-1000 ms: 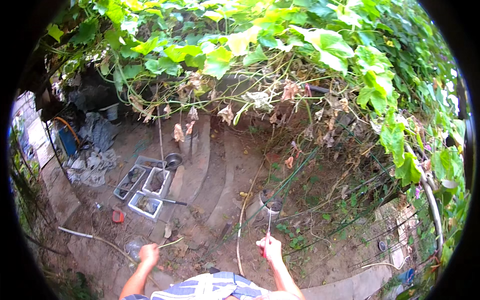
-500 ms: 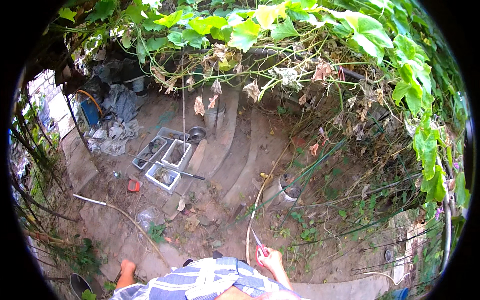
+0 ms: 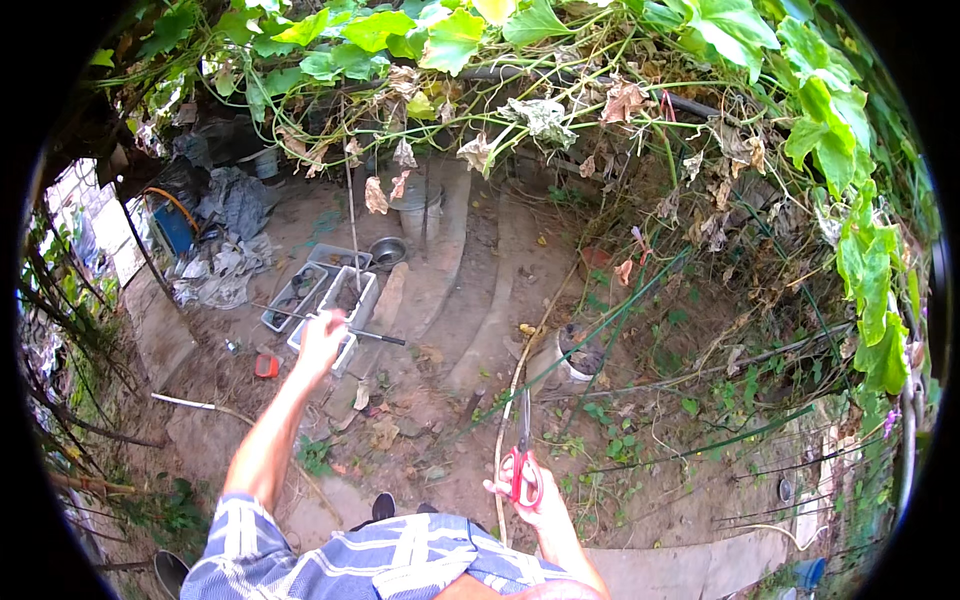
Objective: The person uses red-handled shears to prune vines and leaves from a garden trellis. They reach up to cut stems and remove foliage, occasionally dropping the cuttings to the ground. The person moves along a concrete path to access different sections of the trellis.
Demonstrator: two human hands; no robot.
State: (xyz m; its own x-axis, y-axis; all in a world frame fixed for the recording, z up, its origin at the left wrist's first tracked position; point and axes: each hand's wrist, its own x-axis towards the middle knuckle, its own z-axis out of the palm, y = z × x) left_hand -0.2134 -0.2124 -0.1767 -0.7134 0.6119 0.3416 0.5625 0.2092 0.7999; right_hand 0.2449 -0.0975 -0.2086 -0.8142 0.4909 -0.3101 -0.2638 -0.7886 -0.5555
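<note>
Red-handled scissors (image 3: 524, 468) are in my right hand (image 3: 541, 497), which is closed on the handles. Their blades point away from me, close to a long thin pole on the ground. My left hand (image 3: 322, 340) is stretched forward in the air, and in the picture it covers part of the white boxes. Its fingers are too bright and blurred to make out. Ahead of both hands hangs a vine with green leaves (image 3: 450, 42) and dry brown leaves (image 3: 622, 102).
White boxes (image 3: 352, 292), a metal bowl (image 3: 387, 250) and a red container (image 3: 266, 366) lie on the ground at left. A pale bucket (image 3: 574, 370) stands right of the pole (image 3: 512, 395). Green stakes (image 3: 640, 292) slant across the right side. Crumpled plastic sheeting (image 3: 228, 270) lies far left.
My left arm has come into view and reaches forward. My right hand has risen slightly, and the scissors now point straighter ahead. The view has shifted a little.
</note>
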